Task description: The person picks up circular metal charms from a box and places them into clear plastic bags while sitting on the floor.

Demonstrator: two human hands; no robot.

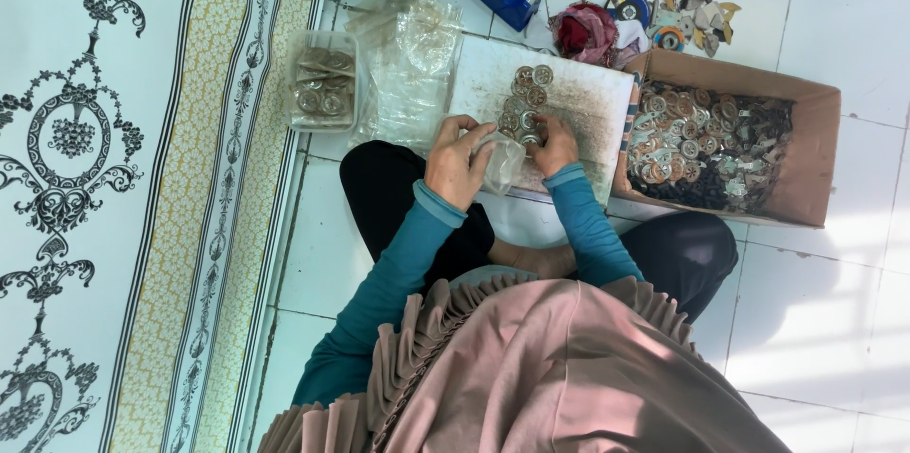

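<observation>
Seated on the tiled floor, a person's left hand (458, 161) pinches a small clear bag (502, 161) open; the right hand (555, 145) pinches round metal discs (524, 98) stacked on a white board (588, 102), seemingly mid-bagging; feeding them in calls for a steady bag mouth

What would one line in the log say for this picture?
left hand: holds small clear bag | right hand: on round metal pieces | under: white board | right: cardboard box of pieces
</observation>
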